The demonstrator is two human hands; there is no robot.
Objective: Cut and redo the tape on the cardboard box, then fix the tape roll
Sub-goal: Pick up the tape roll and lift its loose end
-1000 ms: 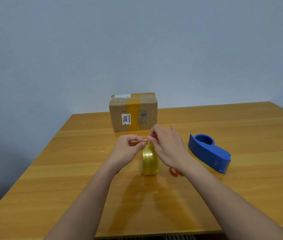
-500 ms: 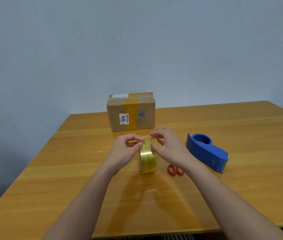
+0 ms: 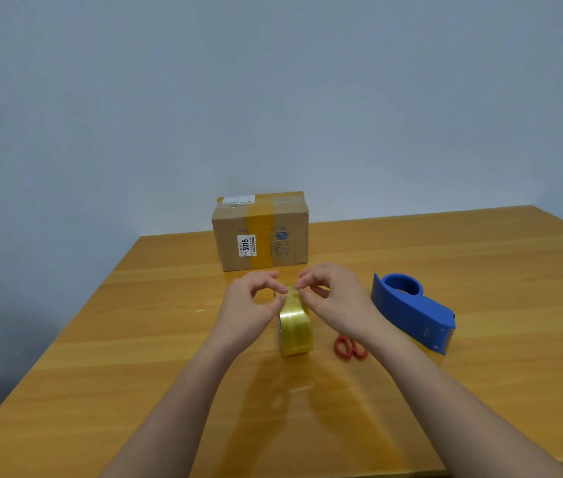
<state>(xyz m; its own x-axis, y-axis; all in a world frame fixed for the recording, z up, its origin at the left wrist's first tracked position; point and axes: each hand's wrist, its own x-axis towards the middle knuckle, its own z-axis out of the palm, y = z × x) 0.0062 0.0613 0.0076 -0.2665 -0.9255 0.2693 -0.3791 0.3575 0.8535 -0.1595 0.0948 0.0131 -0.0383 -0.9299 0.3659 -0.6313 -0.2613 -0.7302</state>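
A yellowish clear tape roll [image 3: 295,327] stands on edge on the wooden table [image 3: 480,270]. My left hand [image 3: 249,305] and my right hand [image 3: 335,301] meet over its top, and both pinch the tape's end at the roll's upper rim with thumb and fingertips. A cardboard box [image 3: 261,232] with a tape strip down its middle and white labels stands behind the hands. A blue tape dispenser [image 3: 411,312] with no roll in it lies to the right. Red scissor handles [image 3: 349,348] peek out under my right wrist.
A pale wall rises right behind the table. The table's left edge runs diagonally from the box toward the lower left; its near edge is at the bottom of the view.
My hands have drawn slightly apart at the top of the roll, and my right hand's fingers have curled into a finer pinch. The view has shifted a little.
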